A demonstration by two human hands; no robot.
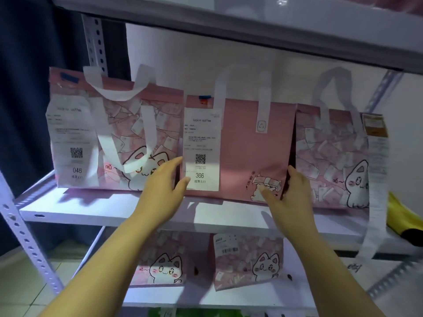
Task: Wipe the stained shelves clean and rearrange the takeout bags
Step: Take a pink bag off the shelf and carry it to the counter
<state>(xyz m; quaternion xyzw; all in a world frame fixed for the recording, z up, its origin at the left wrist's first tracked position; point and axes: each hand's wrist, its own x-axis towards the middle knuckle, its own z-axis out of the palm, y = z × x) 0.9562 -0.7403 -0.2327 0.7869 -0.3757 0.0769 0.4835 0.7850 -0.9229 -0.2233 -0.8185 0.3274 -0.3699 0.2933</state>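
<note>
Three pink cat-print takeout bags stand in a row on the white middle shelf point(109, 209). The middle bag point(247, 143) carries a receipt marked 366 point(201, 149). My left hand point(163, 188) holds its left edge, fingers behind and thumb on the receipt. My right hand point(289, 193) holds its right edge, thumb on the front, fingers between it and the right bag point(332, 161). The left bag point(119, 133) bears a receipt marked 046.
A yellow cloth point(398, 213) lies at the shelf's right end beside a long hanging receipt point(377, 191). Two more pink bags point(164, 264) point(247, 261) sit on the lower shelf, with dark stains point(196, 270) near them. Perforated uprights point(25, 243) frame the rack; another shelf point(251, 24) hangs close overhead.
</note>
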